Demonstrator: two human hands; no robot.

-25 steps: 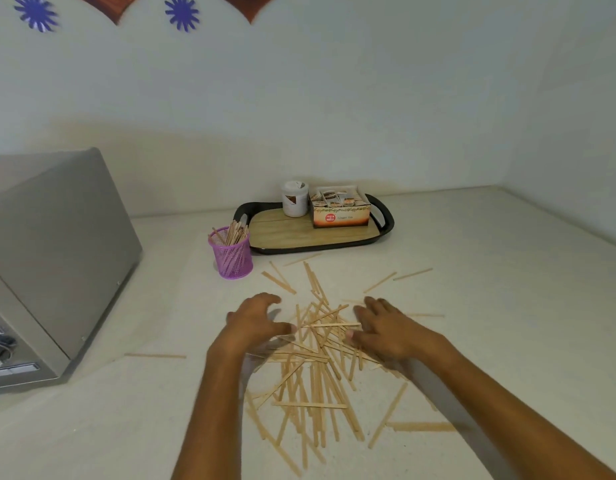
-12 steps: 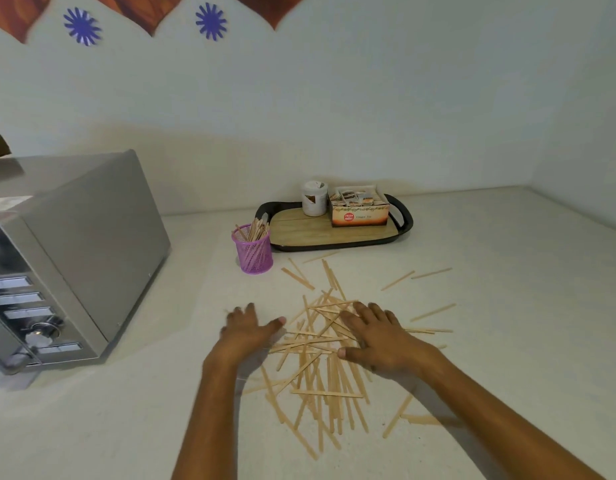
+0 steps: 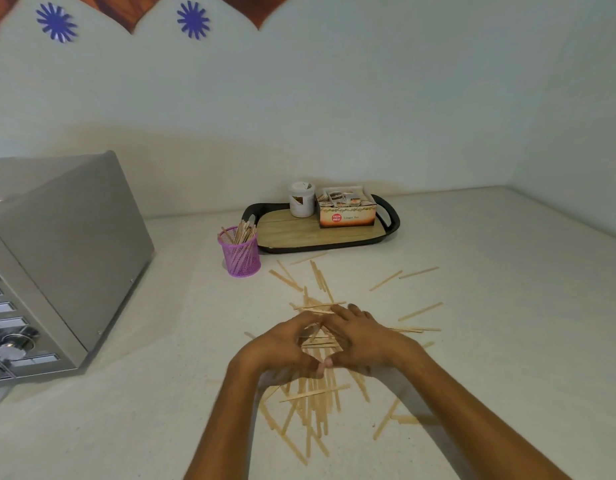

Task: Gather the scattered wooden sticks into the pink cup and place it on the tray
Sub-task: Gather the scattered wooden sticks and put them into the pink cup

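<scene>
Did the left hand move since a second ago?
Yes. The left hand slid rightward across the scattered wooden sticks, judged against the pink mesh cup, until it meets the right hand over the pile.

My left hand (image 3: 282,344) and right hand (image 3: 363,341) cover the middle of the wooden sticks (image 3: 313,403) (grip unclear); the oven (image 3: 57,258) is cropped left.

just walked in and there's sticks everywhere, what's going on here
A person is gathering wooden sticks scattered on the counter. The left hand and right hand are cupped together over the middle of the pile, thumbs touching. The pink cup stands beside the tray, not on it, and already holds some sticks. Many more lie loose around the hands.
</scene>
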